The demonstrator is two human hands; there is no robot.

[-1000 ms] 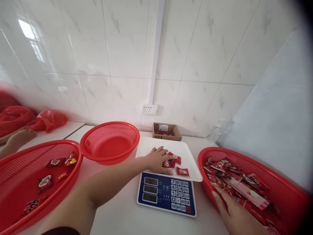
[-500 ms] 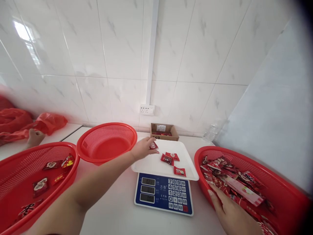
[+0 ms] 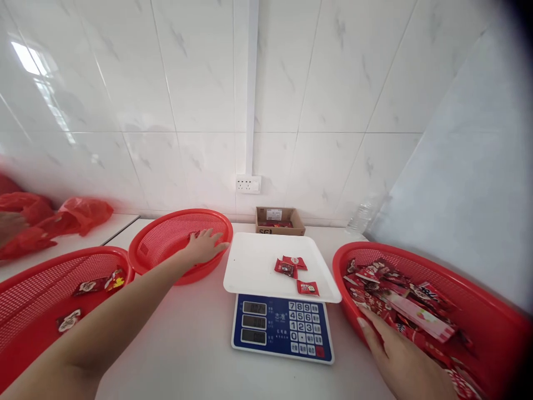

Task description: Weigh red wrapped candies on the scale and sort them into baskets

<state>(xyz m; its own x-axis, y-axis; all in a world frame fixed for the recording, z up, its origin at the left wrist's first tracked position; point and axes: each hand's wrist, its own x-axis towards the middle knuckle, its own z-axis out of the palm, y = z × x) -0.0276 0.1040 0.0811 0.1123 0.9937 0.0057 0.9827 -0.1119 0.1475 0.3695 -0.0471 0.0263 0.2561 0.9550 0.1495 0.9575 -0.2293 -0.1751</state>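
Note:
My left hand (image 3: 204, 247) reaches over the middle red basket (image 3: 145, 230), its fingers spread and extended. A small red candy packet (image 3: 194, 235) shows just beyond its fingers, inside that basket. On the white tray (image 3: 250, 266) of the blue scale (image 3: 283, 328) lie three small red packets: one (image 3: 295, 261) overlaps a darker one (image 3: 286, 269), and another (image 3: 307, 287) sits nearer the front edge. My right hand (image 3: 400, 353) is at the near rim of the right red basket (image 3: 420, 261), thumb outside and fingers inside. Red snack packets (image 3: 383, 275) fill part of this basket.
A left red basket (image 3: 100, 253) holds several packets. Behind the scale stands a small cardboard box (image 3: 280, 222) with red packets inside. Clear plastic packaging (image 3: 361, 218) lies by the wall. At far left, another person's blurred hand (image 3: 11, 226) is at red plastic bags (image 3: 81, 214).
My left hand has moved left from the scale tray to the middle basket, and the packet it held is off the tray. The right hand stays at its basket rim. The other person's hand moved left.

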